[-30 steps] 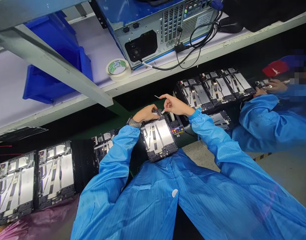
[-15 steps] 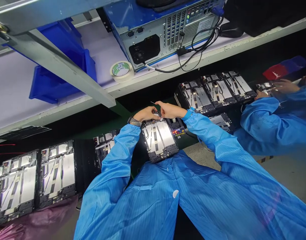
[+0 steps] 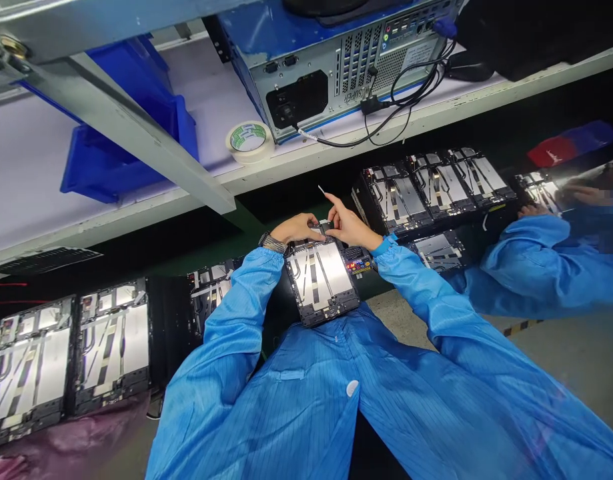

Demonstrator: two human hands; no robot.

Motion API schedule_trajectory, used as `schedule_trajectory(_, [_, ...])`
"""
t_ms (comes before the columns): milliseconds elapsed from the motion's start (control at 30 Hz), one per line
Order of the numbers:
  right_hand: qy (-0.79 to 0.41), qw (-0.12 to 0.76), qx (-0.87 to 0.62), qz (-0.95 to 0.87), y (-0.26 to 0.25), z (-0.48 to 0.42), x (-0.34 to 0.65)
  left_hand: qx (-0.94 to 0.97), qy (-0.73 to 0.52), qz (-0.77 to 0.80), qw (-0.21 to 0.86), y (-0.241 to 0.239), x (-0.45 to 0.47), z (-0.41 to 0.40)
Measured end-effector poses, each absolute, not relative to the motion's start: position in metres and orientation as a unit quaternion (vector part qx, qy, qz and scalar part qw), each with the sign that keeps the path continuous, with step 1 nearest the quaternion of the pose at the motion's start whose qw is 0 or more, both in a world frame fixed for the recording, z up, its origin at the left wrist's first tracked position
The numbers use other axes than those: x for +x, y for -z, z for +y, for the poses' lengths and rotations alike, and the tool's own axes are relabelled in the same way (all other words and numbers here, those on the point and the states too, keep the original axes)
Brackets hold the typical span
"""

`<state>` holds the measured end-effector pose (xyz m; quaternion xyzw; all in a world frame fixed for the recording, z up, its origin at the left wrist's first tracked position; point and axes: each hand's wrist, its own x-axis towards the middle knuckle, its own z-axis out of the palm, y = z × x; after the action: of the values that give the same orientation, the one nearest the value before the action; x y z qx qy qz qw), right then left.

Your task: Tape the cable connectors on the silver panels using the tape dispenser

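The left hand [image 3: 297,229] lies curled at the top edge of a dark tablet housing [image 3: 322,283], its grip narrow. The fingers hide whatever sits beneath them, so a hold on anything there cannot be confirmed. The housing lies flat on the desk [image 3: 221,243], directly in front of the person's blue antistatic smock [image 3: 286,400]. Its back is open, showing a bright metal plate with dark strips and thin wiring. The right hand [image 3: 350,227] is just beside the left, index finger extended and thumb apart; this grip is wide and visibly closes on nothing. A thin pale sliver [image 3: 321,189] appears just past that fingertip; what it is, and whether it is held, cannot be made out. A small part [image 3: 327,223] at the housing's top edge is too small to identify. A circuit board with coloured markings [image 3: 357,261] sits just right of the housing. More open housings [image 3: 113,347] line the desk on both sides. A co-worker's hand [image 3: 533,211] is at the far right, partly obscured. Above stand a computer case [image 3: 346,67], a blue bin [image 3: 121,160] and a roll of masking tape [image 3: 249,141] on a shelf [image 3: 41,180].
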<state>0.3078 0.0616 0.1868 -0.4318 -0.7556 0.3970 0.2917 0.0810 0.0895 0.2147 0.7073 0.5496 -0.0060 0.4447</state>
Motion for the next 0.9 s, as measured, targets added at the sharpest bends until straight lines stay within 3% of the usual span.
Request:
schedule_trajectory(167, [-0.336, 0.279, -0.412, -0.8, -0.185, 0.056, 0.31, 0.701, 0.001, 0.543, 0.463, -0.212, 0.08, 0.09])
schedule_trajectory(333, [-0.415, 0.315, -0.433, -0.736, -0.195, 0.063, 0.318, 0.693, -0.007, 0.542, 0.475, -0.211, 0.078, 0.09])
schedule_trajectory(500, [-0.52, 0.19, -0.415, -0.722, -0.209, 0.067, 0.311, 0.695, -0.007, 0.542, 0.473, -0.21, 0.077, 0.091])
schedule_trajectory(900, [-0.373, 0.041, -0.453, -0.808, -0.228, 0.072, 0.282, 0.704, -0.009, 0.531, 0.471, -0.207, 0.075, 0.091])
